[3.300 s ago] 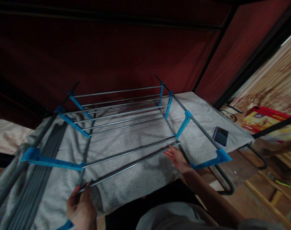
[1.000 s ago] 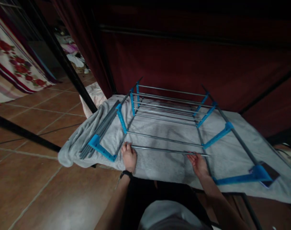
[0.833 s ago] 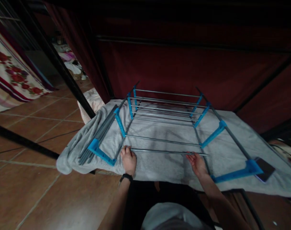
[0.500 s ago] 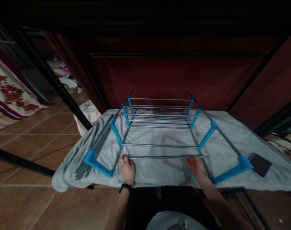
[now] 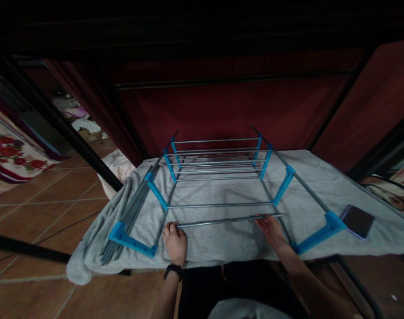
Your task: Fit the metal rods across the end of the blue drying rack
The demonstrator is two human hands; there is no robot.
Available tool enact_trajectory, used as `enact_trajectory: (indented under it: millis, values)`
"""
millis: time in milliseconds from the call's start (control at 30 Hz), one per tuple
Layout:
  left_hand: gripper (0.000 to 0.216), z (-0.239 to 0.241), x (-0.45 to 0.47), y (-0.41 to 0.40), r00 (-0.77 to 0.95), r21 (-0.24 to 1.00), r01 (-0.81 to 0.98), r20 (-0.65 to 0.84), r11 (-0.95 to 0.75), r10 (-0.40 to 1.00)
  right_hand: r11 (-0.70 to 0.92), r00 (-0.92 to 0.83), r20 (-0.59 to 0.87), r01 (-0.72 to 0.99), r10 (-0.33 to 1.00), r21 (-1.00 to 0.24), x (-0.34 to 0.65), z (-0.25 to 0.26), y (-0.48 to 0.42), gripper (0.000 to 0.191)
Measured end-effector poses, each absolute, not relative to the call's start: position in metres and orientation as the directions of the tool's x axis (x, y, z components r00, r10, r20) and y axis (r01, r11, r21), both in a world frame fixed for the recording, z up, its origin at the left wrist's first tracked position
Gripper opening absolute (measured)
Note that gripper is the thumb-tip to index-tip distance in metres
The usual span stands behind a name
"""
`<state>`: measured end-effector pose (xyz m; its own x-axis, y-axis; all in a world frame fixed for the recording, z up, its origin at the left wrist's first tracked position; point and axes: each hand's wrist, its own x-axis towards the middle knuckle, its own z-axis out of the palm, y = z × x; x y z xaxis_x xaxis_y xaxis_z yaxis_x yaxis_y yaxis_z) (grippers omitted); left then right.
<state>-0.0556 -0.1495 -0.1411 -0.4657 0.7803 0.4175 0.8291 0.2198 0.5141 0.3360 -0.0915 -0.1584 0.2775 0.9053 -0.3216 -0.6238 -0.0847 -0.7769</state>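
A thin grey metal rod [image 5: 222,221] runs between my hands, lying across the near part of a rack frame. My left hand [image 5: 175,243], with a dark band at the wrist, is closed on the rod's left end. Near its right end, my right hand [image 5: 270,229] pinches the rod between thumb and fingers, and the tip sticks out beyond. The rack has blue plastic brackets [image 5: 132,240] at both sides, joined by grey side tubes [image 5: 310,191]. Several crossbars [image 5: 218,178] span its far part, and one crossbar [image 5: 220,205] lies just beyond the held rod.
Several loose grey tubes [image 5: 132,208] lie left of the rack on the grey blanket [image 5: 218,248]. A dark phone-like slab [image 5: 358,220] rests at the right. Dark red panels [image 5: 215,110] stand behind, and a black post [image 5: 72,128] slants at the left above the tiled floor [image 5: 72,190].
The rod has tilted, its left end now nearer me than its right end. Both hands keep hold of it. The whole view has shifted slightly.
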Motion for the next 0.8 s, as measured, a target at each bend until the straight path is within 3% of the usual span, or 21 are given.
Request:
enact_trajectory:
  millis: [400,533,800]
  values:
    - [0.034,-0.145,-0.058,-0.15,-0.491,0.575,0.797,0.44,0.184,0.752,-0.114,0.252,-0.352,-0.647,0.901,-0.754,0.339,-0.152,-0.095,0.011]
    - [0.033,-0.135,-0.055,-0.151,-0.437,0.467,0.86,0.467,0.206,0.768,-0.172,0.242,-0.431,-0.669,0.87,-0.723,0.344,-0.151,-0.097,0.004]
    - [0.038,-0.112,-0.051,-0.145,-0.182,0.14,0.981,0.434,0.134,0.882,-0.238,0.244,-0.523,-0.683,0.816,-0.69,0.347,-0.155,-0.104,0.008]
